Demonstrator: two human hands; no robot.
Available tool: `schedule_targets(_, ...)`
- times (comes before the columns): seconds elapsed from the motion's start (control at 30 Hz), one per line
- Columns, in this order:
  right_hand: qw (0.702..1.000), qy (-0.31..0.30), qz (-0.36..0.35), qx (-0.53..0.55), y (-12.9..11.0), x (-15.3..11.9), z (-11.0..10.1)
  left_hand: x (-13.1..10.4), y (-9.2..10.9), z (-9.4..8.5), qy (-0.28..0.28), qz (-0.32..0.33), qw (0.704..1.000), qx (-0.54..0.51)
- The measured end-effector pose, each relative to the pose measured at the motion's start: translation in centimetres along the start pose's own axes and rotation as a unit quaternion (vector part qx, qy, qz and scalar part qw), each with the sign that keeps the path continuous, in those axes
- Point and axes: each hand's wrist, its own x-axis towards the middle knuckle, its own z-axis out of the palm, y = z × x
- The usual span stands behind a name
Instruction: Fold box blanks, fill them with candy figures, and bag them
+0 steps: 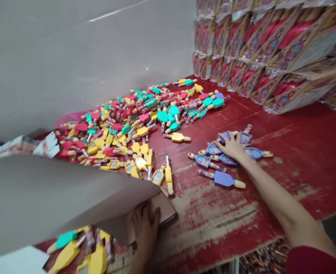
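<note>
Table [299,152]: worn red top, paint scraped pale along the near edge; bare stretch right of centre, open room between the purple toys and the stacked packs.
Wall [70,57]: grey, closing off the far left side.
Stacked packs [270,49]: pink-and-printed boxes piled along the far right edge, leaning.
Cardboard flap [56,198]: big grey sheet across the near left, hiding part of the heap.
Toy heap [122,129]: red, yellow and teal popsicle-shaped toys, spread from the flap to the far edge, crowding the left half.
Purple toys [227,160]: small cluster on the bare red patch, well apart from the heap.
Right hand [232,146]: fingers spread wide, palm down, pressing flat on the purple toys.
Left hand [145,224]: fingers curled over the box corner under the flap, gripping it.
</note>
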Motion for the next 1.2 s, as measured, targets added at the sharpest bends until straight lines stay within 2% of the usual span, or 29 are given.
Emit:
schedule_targets(0.1, 0.999, 0.022, -0.006, -0.036, 0.8, -4.1, -0.7, 0.2, 0.4, -0.4, -0.004, 0.005, 1.0, -0.008)
schedule_targets(0.17, 0.997, 0.046, -0.054, -0.042, -1.3, -6.9, -1.2, 0.1, 0.7, -0.7, -0.011, 0.017, 1.0, -0.002)
schedule_targets(0.23, 0.991, 0.021, -0.132, -0.002, -5.7, -10.3, -0.9, -0.1, 1.1, -1.0, -0.023, 0.026, 0.999, 0.016)
schedule_targets(0.3, 0.979, -0.059, -0.188, 0.053, -11.5, -14.2, 0.2, -0.2, 1.6, -1.3, -0.037, 0.026, 0.998, 0.035)
schedule_targets(0.4, 0.969, -0.147, -0.188, 0.06, -18.8, -19.1, 3.0, -0.1, 2.2, -1.6, -0.054, 0.024, 0.997, 0.044)
schedule_targets(0.47, 0.971, -0.162, -0.163, 0.068, -20.7, -20.8, 4.3, 0.0, 2.5, -1.8, -0.058, 0.021, 0.997, 0.036)
schedule_targets(0.53, 0.976, -0.136, -0.134, 0.108, -19.4, -21.3, 4.0, 0.2, 2.7, -1.8, -0.06, 0.016, 0.998, 0.021)
schedule_targets(0.6, 0.975, -0.07, -0.122, 0.172, -15.9, -21.6, 1.7, 0.2, 2.9, -1.8, -0.062, 0.012, 0.998, -0.001)
schedule_targets(0.7, 0.955, 0.033, -0.146, 0.257, -10.4, -23.7, -4.9, -0.3, 3.5, -1.3, -0.063, 0.032, 0.997, -0.04)
schedule_targets(0.77, 0.948, 0.025, -0.175, 0.264, -9.0, -26.9, -9.0, -1.0, 4.1, -0.7, -0.07, 0.075, 0.993, -0.055)
schedule_targets(0.8, 0.946, 0.019, -0.199, 0.254, -9.3, -28.8, -10.3, -1.5, 4.4, -0.4, -0.074, 0.097, 0.991, -0.052)
schedule_targets(0.87, 0.937, -0.028, -0.271, 0.22, -11.9, -32.1, -11.0, -2.3, 4.9, 0.1, -0.083, 0.123, 0.988, -0.035)
schedule_targets(0.97, 0.919, -0.129, -0.354, 0.115, -19.0, -34.6, -8.2, -2.8, 5.4, 0.6, -0.115, 0.115, 0.986, -0.021)
schedule_targets(1.03, 0.919, -0.158, -0.361, 0.023, -23.9, -34.4, -5.7, -2.9, 5.5, 0.7, -0.146, 0.108, 0.983, -0.024)
schedule_targets(1.1, 0.914, -0.169, -0.364, -0.055, -27.5, -33.7, -4.1, -2.8, 5.6, 0.8, -0.158, 0.107, 0.981, -0.025)
schedule_targets(1.2, 0.891, -0.187, -0.386, -0.149, -30.3, -33.0, -3.7, -2.9, 5.8, 1.1, -0.142, 0.092, 0.985, -0.026)
